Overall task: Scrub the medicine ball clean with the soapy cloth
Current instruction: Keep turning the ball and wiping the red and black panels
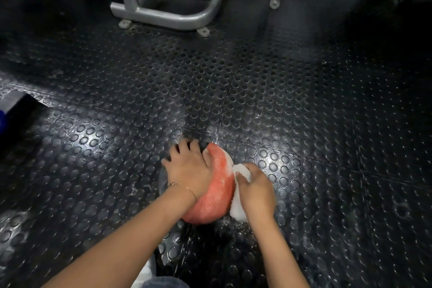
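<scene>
A red-orange medicine ball (216, 192) with a grainy, wet surface rests on the studded black floor, low in the middle of the view. My left hand (187, 166) lies spread over its top left side, fingers splayed, holding it still. My right hand (253, 186) grips a white soapy cloth (238, 208) and presses it against the ball's right side. The ball's left half is hidden under my left hand and forearm.
The grey steel base of a gym machine (163, 14) stands bolted to the floor at the top centre. A dark object with a blue edge (14, 107) lies at the far left. Black studded rubber flooring (304, 124) surrounds the ball, wet in patches.
</scene>
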`<state>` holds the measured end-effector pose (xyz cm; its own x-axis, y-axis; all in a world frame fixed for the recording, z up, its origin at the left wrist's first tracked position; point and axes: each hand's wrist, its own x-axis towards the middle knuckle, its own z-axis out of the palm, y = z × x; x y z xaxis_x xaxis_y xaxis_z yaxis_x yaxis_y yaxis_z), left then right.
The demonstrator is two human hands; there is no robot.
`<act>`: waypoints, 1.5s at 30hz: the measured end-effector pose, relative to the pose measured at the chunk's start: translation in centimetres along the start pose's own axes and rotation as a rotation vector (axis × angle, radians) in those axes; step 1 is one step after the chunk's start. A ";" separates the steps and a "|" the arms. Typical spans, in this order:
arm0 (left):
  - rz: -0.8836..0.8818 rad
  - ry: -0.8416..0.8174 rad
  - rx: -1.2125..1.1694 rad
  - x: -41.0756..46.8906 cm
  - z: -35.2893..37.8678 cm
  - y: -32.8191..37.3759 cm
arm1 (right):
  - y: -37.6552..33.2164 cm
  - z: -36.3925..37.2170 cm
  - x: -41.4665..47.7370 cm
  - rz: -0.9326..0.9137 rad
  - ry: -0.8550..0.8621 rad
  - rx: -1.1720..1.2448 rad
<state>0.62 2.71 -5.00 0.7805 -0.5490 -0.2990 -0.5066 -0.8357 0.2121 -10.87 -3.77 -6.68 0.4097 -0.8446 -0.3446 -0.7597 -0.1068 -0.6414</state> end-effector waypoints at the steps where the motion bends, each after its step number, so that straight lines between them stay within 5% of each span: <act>1: 0.005 0.005 -0.001 -0.2 0.1 0.1 | -0.1 -0.2 0.0 -0.002 0.000 -0.027; 6: 0.013 0.018 -0.027 0.0 0.0 -0.2 | -1.0 0.1 -1.9 -0.168 0.036 -0.104; 10: 0.006 0.016 -0.026 -0.1 0.1 0.0 | -0.8 -0.1 -0.3 -0.040 0.056 -0.087; 24: 0.066 0.018 -0.014 -0.1 0.2 -0.5 | -0.8 0.0 -1.3 -0.171 0.034 -0.117; 29: 0.117 0.015 0.019 -0.2 0.4 -0.3 | -0.6 -0.2 0.0 -0.018 0.054 -0.079; 35: 0.223 0.028 0.140 1.0 -0.7 -1.0 | -0.7 0.7 -2.6 -0.206 0.145 -0.117; 40: 0.127 -0.026 0.127 1.1 -0.5 -0.1 | -0.3 2.3 -3.6 -0.369 0.307 -0.138; 45: 0.201 0.029 0.059 1.5 -0.6 -1.4 | 0.7 2.7 -2.8 -0.165 0.216 -0.013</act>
<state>2.70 3.08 -5.20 0.6710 -0.7052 -0.2290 -0.6735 -0.7089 0.2095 -11.19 -0.04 -7.99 0.4128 -0.9072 -0.0809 -0.6986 -0.2584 -0.6672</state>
